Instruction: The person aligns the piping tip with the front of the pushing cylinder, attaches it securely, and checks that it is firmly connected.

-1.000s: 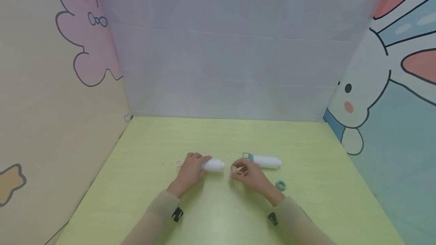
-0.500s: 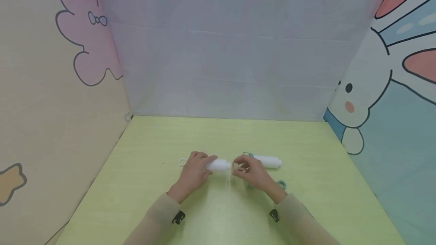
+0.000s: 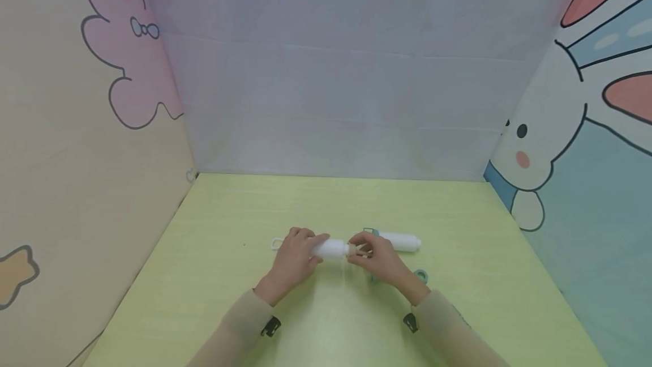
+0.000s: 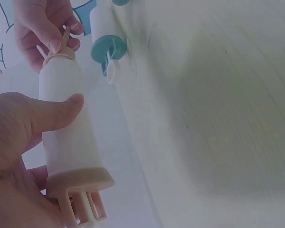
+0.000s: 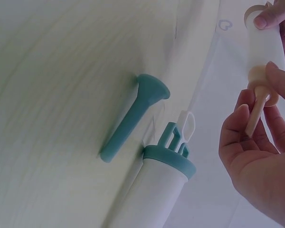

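Observation:
My left hand (image 3: 292, 259) grips a white syringe-like tube (image 3: 330, 248), its thumb along the side in the left wrist view. A beige collar with finger grips (image 4: 78, 180) caps the tube's near end there, and a white loop (image 3: 277, 243) sticks out to the left in the head view. My right hand (image 3: 379, 259) pinches a beige funnel-shaped nozzle with a thin stem (image 5: 257, 111). The nozzle's wide end meets the tube's other end; how firmly it sits cannot be told. Both are held above the table.
Beyond my right hand lies a second white tube (image 3: 399, 242) with a green collar (image 5: 168, 160) and a white loop. A green funnel-shaped nozzle (image 5: 137, 111) lies on the yellow-green table (image 3: 326, 321), partly behind my right hand in the head view. Printed cloth walls surround the table.
My left hand has brought the white tube to the right, closing the gap to the beige nozzle. The right hand shifted slightly right, then stayed nearly still, still pinching the nozzle.

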`<state>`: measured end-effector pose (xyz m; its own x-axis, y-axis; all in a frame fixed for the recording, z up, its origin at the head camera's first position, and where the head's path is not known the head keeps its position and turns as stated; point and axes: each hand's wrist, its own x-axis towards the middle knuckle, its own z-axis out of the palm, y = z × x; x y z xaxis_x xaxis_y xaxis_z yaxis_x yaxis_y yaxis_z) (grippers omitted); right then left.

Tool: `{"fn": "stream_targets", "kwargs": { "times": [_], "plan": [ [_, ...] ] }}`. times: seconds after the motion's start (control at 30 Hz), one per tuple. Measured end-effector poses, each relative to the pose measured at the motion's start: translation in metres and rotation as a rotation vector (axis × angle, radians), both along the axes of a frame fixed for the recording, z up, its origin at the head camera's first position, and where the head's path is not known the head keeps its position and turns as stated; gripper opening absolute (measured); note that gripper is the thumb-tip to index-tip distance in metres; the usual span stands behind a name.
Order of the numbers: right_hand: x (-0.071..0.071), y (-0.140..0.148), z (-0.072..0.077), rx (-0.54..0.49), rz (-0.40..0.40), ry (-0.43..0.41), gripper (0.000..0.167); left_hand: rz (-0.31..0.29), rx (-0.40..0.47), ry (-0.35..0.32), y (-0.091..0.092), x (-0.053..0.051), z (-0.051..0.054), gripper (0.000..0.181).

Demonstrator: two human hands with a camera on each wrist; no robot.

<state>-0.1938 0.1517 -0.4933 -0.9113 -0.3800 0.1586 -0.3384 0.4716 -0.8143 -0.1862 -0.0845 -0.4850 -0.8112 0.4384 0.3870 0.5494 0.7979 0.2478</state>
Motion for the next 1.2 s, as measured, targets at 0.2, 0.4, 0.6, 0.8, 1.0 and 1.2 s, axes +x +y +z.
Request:
{"fn": "stream_targets", "kwargs": {
  "times": [0.2, 0.4, 0.6, 0.8, 1.0, 1.2],
  "plan": [
    [0.0017, 0.0001, 0.0014, -0.007, 0.007, -0.003, 0.026, 0.003, -0.022, 0.008, 0.0034, -0.0001, -0.0021, 0.051],
    [0.0015, 0.0003, 0.0006, -0.012, -0.001, 0.003, 0.025, -0.001, -0.034, 0.005, 0.0042, 0.0000, -0.0024, 0.051],
    [0.0014, 0.0004, 0.0006, -0.007, -0.024, 0.009, 0.025, -0.008, -0.024, 0.006, 0.0049, -0.0004, -0.0020, 0.050],
    [-0.0007, 0.0018, -0.0011, -0.010, -0.027, -0.001, 0.026, -0.016, -0.017, 0.016, 0.0061, -0.0010, -0.0009, 0.049],
    [-0.0025, 0.0038, -0.0003, -0.058, -0.005, -0.010, 0.026, -0.021, -0.008, 0.024, 0.0067, -0.0013, 0.0011, 0.048],
    [-0.0031, 0.0053, 0.0007, -0.102, 0.023, -0.060, 0.028, -0.027, 0.006, 0.022, 0.0072, -0.0013, 0.0030, 0.048]
  ]
}}
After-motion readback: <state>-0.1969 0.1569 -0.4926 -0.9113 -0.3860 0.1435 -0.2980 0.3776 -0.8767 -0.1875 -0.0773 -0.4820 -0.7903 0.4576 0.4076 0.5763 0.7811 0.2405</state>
